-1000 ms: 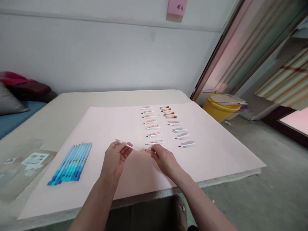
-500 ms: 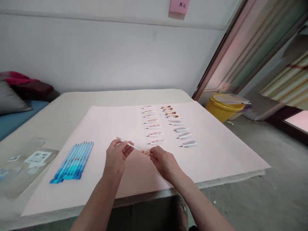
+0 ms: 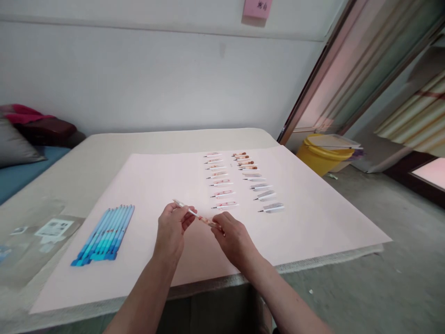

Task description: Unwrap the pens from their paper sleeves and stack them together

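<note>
A slim pen (image 3: 204,220), white at one end and patterned in reddish-brown at the other, is stretched between my hands above the pink sheet. My left hand (image 3: 174,225) pinches its white end. Closed round the patterned end is my right hand (image 3: 232,232), whose fingers hide that tip. Just beyond the hands lies a column of pen refills with clear patterned pieces (image 3: 225,204). To its right runs a second column, with grey patterned pieces (image 3: 273,208) nearer and brown-topped ones (image 3: 247,163) farther off.
Several blue pens (image 3: 106,234) lie side by side at the left of the pink sheet (image 3: 313,218). A clear plastic bag (image 3: 31,255) with a white label is at the far left. A yellow bucket (image 3: 321,155) stands on the floor beyond the table's right side.
The pen has slid or turned slightly between my hands, so more of its patterned part shows. My left hand has shifted a little right, and my right hand slightly left.
</note>
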The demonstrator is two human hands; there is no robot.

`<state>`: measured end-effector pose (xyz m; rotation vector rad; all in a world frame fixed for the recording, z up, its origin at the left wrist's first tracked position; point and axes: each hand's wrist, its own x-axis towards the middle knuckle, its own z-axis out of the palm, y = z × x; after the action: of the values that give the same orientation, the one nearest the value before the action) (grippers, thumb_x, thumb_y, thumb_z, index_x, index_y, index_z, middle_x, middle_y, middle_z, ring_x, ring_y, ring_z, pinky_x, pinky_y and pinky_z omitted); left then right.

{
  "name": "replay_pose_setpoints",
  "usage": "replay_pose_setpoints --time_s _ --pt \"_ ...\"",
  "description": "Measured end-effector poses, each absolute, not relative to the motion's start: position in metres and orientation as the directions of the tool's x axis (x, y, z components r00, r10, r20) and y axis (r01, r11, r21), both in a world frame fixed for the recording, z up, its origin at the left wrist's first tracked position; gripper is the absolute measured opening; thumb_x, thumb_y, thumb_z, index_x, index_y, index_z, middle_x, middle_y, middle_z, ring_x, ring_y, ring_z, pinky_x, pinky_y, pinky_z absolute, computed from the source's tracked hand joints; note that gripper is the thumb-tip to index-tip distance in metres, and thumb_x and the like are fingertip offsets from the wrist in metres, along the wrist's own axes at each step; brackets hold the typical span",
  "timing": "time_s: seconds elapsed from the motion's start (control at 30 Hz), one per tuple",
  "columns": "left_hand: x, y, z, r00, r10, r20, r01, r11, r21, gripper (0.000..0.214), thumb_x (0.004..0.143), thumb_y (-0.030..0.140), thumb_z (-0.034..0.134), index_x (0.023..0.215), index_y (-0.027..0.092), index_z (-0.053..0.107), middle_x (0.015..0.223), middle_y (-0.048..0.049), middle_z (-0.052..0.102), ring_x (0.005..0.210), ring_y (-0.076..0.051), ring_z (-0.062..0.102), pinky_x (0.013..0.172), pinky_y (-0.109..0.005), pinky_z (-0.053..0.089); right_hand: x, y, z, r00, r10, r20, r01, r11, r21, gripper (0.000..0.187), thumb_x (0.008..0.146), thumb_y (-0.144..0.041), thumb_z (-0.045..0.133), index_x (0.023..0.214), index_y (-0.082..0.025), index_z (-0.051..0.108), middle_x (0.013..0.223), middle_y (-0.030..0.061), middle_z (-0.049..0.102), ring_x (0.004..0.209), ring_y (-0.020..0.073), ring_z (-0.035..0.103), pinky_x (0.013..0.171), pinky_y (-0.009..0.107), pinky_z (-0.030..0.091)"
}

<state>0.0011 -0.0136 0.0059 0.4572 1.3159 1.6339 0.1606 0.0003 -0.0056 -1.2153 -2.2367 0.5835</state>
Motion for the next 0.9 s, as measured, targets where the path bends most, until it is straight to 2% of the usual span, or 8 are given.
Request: replay_pose_setpoints --time_s 0.27,0.4,0.47,0.53,0.6,0.67,0.77,0.9 --pt "0.006 -0.016 0.001 -0.437 0.859 -0.265 -0.378 0.092 0.921 0.02 0.069 0.029 0.064 0.079 0.015 0.056 0.087 -0.009 0.067 0.076 -0.014 0.06 0.076 -0.032 0.045 0.157 -0.003 -0.006 -0.408 0.87 0.276 0.61 0.484 -0.627 0.009 0.079 -0.014 0.049 0.084 -0.018 0.055 0.081 0.0029 0.056 0.069 0.0145 0.052 0.061 0.024 0.036" --pt "0.006 -0.018 0.003 -0.41 0.876 -0.252 -0.363 0.097 0.927 0.02 0.069 0.03 0.063 0.079 0.014 0.056 0.087 -0.0096 0.068 0.077 -0.015 0.061 0.078 -0.034 0.045 0.157 -0.002 -0.004 -0.366 0.897 0.249 0.568 0.428 -0.703 0.01 0.078 -0.014 0.049 0.079 -0.018 0.058 0.078 0.0032 0.057 0.07 0.0146 0.053 0.063 0.025 0.037" --pt "0.005 -0.018 0.004 -0.381 0.893 -0.241 -0.356 0.099 0.929 0.02 0.07 0.03 0.063 0.081 0.014 0.056 0.089 -0.0099 0.068 0.078 -0.015 0.061 0.079 -0.035 0.045 0.156 -0.001 -0.004 -0.329 0.931 0.158 0.505 0.314 -0.804 0.013 0.079 -0.017 0.048 0.076 -0.018 0.061 0.07 0.0017 0.057 0.065 0.0138 0.053 0.061 0.024 0.039" --pt "0.004 -0.018 0.005 -0.368 0.901 -0.231 -0.353 0.095 0.931 0.022 0.071 0.031 0.062 0.083 0.014 0.057 0.09 -0.0101 0.068 0.079 -0.015 0.061 0.08 -0.035 0.044 0.154 0.0 -0.006 -0.307 0.952 0.008 0.385 0.133 -0.913 0.015 0.08 -0.021 0.046 0.077 -0.019 0.061 0.063 -0.0001 0.056 0.056 0.0119 0.052 0.053 0.023 0.04" --pt "0.003 -0.018 0.005 -0.37 0.901 -0.226 -0.35 0.09 0.932 0.023 0.07 0.032 0.063 0.084 0.014 0.057 0.09 -0.0101 0.068 0.079 -0.016 0.061 0.081 -0.035 0.045 0.152 0.0 -0.009 -0.303 0.946 -0.119 0.262 -0.038 -0.964 0.014 0.079 -0.024 0.046 0.079 -0.019 0.059 0.062 -0.0012 0.056 0.047 0.0104 0.05 0.044 0.021 0.038" --pt "0.003 -0.018 0.005 -0.379 0.898 -0.222 -0.345 0.086 0.935 0.024 0.07 0.033 0.063 0.083 0.014 0.057 0.089 -0.0097 0.068 0.08 -0.016 0.061 0.081 -0.035 0.045 0.149 -0.001 -0.012 -0.284 0.945 -0.162 0.2 -0.106 -0.974 0.011 0.078 -0.025 0.047 0.08 -0.02 0.057 0.065 -0.0011 0.057 0.045 0.0099 0.049 0.04 0.02 0.036" --pt "0.004 -0.017 0.004 -0.4 0.89 -0.217 -0.335 0.079 0.939 0.022 0.07 0.032 0.063 0.082 0.014 0.057 0.087 -0.0087 0.068 0.079 -0.015 0.061 0.081 -0.034 0.045 0.146 -0.005 -0.014 -0.236 0.965 -0.116 0.255 -0.054 -0.965 0.014 0.08 -0.026 0.044 0.082 -0.021 0.057 0.059 -0.0022 0.054 0.046 0.0106 0.049 0.043 0.02 0.037" --pt "0.007 -0.017 0.004 -0.41 0.887 -0.212 -0.344 0.065 0.937 0.021 0.07 0.031 0.063 0.08 0.015 0.057 0.085 -0.0078 0.068 0.079 -0.015 0.061 0.08 -0.034 0.045 0.145 -0.009 -0.008 -0.229 0.97 0.076 0.419 0.169 -0.892 0.014 0.078 -0.021 0.048 0.084 -0.021 0.06 0.066 0.0004 0.056 0.062 0.0134 0.052 0.057 0.024 0.038"
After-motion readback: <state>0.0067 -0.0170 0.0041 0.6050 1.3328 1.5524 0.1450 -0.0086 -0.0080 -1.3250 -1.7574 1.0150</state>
